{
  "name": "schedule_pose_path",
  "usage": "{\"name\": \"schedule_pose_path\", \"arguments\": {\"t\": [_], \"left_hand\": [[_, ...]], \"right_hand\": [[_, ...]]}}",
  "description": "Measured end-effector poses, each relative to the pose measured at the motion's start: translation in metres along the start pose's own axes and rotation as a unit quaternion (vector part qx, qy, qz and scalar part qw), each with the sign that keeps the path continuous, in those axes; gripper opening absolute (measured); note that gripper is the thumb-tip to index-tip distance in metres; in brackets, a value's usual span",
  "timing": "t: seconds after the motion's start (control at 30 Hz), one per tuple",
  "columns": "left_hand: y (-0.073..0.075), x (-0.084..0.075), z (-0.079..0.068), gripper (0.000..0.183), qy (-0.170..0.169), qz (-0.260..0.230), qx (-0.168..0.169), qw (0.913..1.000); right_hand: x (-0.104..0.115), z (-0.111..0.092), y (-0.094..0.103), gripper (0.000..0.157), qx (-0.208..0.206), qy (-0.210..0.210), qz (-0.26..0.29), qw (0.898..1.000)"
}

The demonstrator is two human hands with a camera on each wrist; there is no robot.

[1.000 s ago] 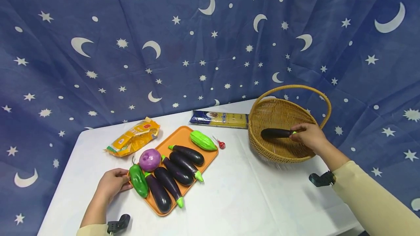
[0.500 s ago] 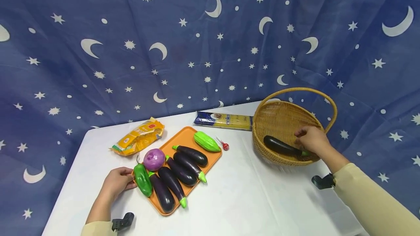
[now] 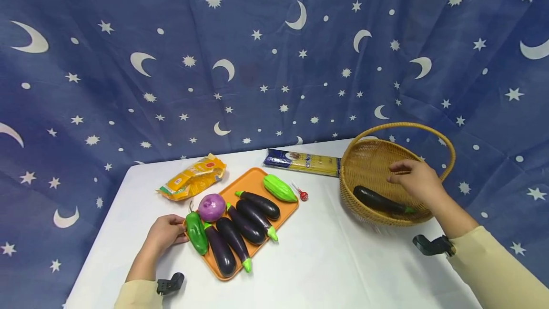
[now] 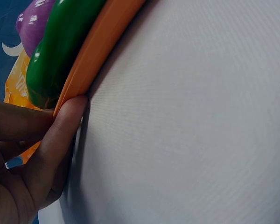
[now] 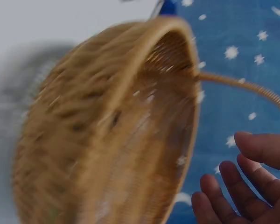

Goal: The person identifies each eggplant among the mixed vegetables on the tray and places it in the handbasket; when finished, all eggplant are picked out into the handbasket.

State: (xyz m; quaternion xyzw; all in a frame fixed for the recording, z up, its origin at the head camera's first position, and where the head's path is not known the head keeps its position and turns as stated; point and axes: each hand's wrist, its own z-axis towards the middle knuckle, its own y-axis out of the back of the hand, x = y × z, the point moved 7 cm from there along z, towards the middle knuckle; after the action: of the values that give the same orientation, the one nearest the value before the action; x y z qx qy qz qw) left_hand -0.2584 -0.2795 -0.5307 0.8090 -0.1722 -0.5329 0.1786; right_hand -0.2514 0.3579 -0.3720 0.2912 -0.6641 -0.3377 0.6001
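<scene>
My left hand [image 3: 167, 232] pinches the near left corner of an orange tray [image 3: 250, 179]; in the left wrist view the thumb presses the rim [image 4: 91, 60] from outside. The tray bears several eggplants [image 3: 220, 250], a green pepper [image 3: 196, 233], a purple onion [image 3: 211, 207] and a ridged light-green vegetable [image 3: 279, 188]. At the right, my right hand [image 3: 415, 179] is over a wicker basket [image 3: 360, 161], holding nothing, its fingers loosely bent and apart in the right wrist view. One eggplant [image 3: 379, 200] lies in the bottom of the basket.
An orange-yellow packet [image 3: 193, 178] lies behind the tray. A spaghetti pack [image 3: 302, 162] lies at the back, its right end beside the basket. Near the tray's right corner is a red lollipop [image 3: 303, 196]. The basket's tall handle [image 3: 407, 124] arches over it.
My right hand has let go of the eggplant, which now lies in the basket, and has lifted slightly off it. The left hand stays at the tray. The head view has shifted a little.
</scene>
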Motion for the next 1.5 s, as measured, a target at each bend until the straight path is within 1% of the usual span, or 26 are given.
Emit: {"name": "schedule_pose_path", "arguments": {"t": [0.1, 0.2, 0.33, 0.47, 0.57, 0.67, 0.83, 0.97, 1.13, 1.27, 1.37, 1.5], "left_hand": [[-0.001, 0.000, 0.001, 0.028, 0.004, 0.002, -0.002, 1.0000], [0.000, 0.000, 0.000, 0.027, 0.009, 0.006, -0.007, 0.9999], [0.001, 0.001, -0.001, 0.026, 0.011, 0.003, -0.010, 0.9999], [0.003, 0.005, 0.000, 0.026, 0.014, -0.006, -0.015, 0.9998], [0.004, 0.006, -0.001, 0.026, 0.016, -0.008, -0.017, 0.9997], [0.005, 0.006, -0.002, 0.026, 0.014, -0.007, -0.018, 0.9997], [0.006, 0.004, -0.005, 0.025, 0.015, -0.001, -0.018, 0.9997], [0.005, 0.002, -0.005, 0.025, 0.019, 0.009, -0.019, 0.9996], [0.002, -0.004, -0.002, 0.023, 0.014, 0.014, -0.020, 0.9996], [0.001, -0.009, -0.002, 0.023, 0.009, 0.012, -0.019, 0.9997], [0.001, -0.010, -0.003, 0.022, 0.006, 0.014, -0.019, 0.9997], [0.001, -0.010, -0.002, 0.023, 0.009, 0.015, -0.021, 0.9996]], "right_hand": [[0.019, -0.002, 0.000, 0.049, -0.004, 0.013, 0.009, 1.000], [0.038, -0.002, -0.003, 0.050, -0.001, 0.026, 0.036, 0.999], [0.063, -0.001, -0.011, 0.047, 0.007, 0.041, 0.079, 0.996], [0.090, 0.000, -0.020, 0.043, 0.013, 0.054, 0.103, 0.993], [0.113, 0.003, -0.030, 0.042, 0.025, 0.068, 0.121, 0.990], [0.133, 0.005, -0.042, 0.040, 0.031, 0.080, 0.127, 0.988], [0.156, 0.011, -0.071, 0.039, 0.052, 0.085, 0.140, 0.985], [0.167, 0.015, -0.097, 0.040, 0.074, 0.097, 0.156, 0.980], [0.167, 0.018, -0.132, 0.044, 0.108, 0.098, 0.174, 0.974], [0.166, 0.019, -0.160, 0.047, 0.128, 0.076, 0.190, 0.970], [0.167, 0.020, -0.177, 0.048, 0.127, 0.066, 0.187, 0.972], [0.167, 0.021, -0.197, 0.048, 0.125, 0.068, 0.175, 0.974]]}}
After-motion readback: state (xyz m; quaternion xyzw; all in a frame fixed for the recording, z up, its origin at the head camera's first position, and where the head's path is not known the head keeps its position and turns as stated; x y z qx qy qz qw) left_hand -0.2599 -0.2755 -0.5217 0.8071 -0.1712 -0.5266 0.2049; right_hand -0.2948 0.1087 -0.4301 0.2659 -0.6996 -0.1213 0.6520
